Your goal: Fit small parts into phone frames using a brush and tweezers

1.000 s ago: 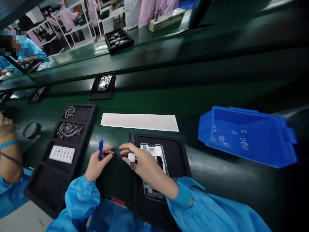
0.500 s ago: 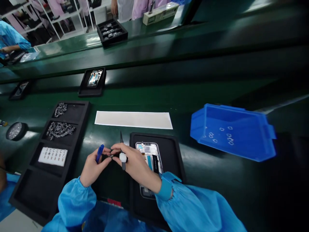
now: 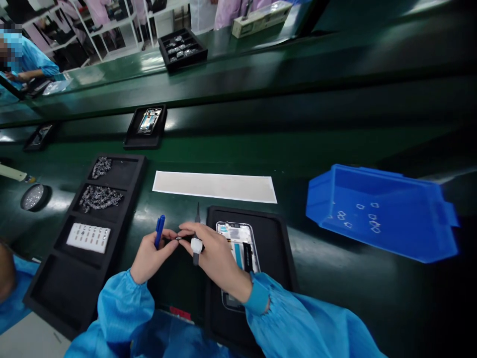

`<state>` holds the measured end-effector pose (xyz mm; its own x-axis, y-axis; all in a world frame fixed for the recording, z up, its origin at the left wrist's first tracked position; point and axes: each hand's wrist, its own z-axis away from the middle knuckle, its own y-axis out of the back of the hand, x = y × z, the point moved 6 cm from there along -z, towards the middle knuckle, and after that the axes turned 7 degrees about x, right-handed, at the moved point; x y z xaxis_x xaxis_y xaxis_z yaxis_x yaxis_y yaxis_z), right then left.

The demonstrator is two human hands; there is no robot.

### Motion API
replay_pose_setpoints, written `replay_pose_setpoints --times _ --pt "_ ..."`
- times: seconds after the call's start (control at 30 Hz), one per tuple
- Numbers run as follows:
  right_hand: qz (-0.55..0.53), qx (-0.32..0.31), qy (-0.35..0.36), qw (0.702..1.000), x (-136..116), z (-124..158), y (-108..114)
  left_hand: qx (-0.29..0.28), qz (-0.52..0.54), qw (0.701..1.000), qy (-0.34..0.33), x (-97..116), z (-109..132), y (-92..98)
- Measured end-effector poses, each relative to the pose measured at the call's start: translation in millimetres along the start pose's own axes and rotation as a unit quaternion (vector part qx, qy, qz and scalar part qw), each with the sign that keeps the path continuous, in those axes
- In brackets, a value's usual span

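Observation:
My left hand (image 3: 151, 256) is closed around a blue pen-like tool (image 3: 159, 229) and pinches a tiny metal part (image 3: 178, 238) at its fingertips. My right hand (image 3: 210, 251) meets it there, fingers pinched on the same small part, with a dark tweezer-like tool (image 3: 197, 233) running through the hand past a white ring on one finger. Both hands hover over the green bench just left of a black tray (image 3: 276, 248) that holds an opened phone frame (image 3: 238, 238).
A black compartment tray (image 3: 122, 199) with small metal parts and a white strip of pieces lies at left. A white sheet (image 3: 215, 186) lies behind the hands. A blue bin (image 3: 387, 238) with small white bits sits at right. Another phone tray (image 3: 147, 130) rests farther back. A person in blue works far left.
My right hand's fingertips closed in on my left hand's and now pinch the small part together. The view shifted slightly.

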<state>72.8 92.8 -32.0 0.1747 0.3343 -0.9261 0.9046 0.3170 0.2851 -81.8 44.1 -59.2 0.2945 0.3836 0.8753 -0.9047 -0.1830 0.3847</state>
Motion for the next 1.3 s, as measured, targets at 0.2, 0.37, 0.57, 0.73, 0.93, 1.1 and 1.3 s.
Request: replay_pose_setpoints --times 0.2,0.37,0.57,0.73,0.93,1.1,1.3 --pt "-0.107 0.006 -0.105 0.989 10.3 -5.6 4.8 0.079 -0.108 0.99 -0.054 2.6 -4.4 15.3" --pt "-0.235 -0.009 -0.182 0.955 17.7 -8.0 7.9 0.114 -0.191 0.969 -0.111 5.8 -5.9 21.7" --pt "-0.343 -0.024 -0.27 0.899 23.7 -3.3 7.5 0.126 -0.236 0.95 -0.163 8.2 -3.6 20.4" --pt "-0.363 -0.027 -0.277 0.889 22.1 -1.4 9.0 0.169 -0.198 0.949 -0.178 19.5 3.2 28.3" --pt "-0.247 0.009 -0.176 0.953 7.5 0.2 20.5 0.189 -0.032 0.972 -0.133 23.3 15.2 31.9" --pt "-0.181 0.037 -0.127 0.975 0.2 8.2 25.0 0.238 0.022 0.941 -0.239 41.0 28.7 28.9" --pt "-0.158 0.059 -0.097 0.981 -1.5 11.1 30.4 0.151 0.031 0.937 -0.313 68.0 44.1 12.5"
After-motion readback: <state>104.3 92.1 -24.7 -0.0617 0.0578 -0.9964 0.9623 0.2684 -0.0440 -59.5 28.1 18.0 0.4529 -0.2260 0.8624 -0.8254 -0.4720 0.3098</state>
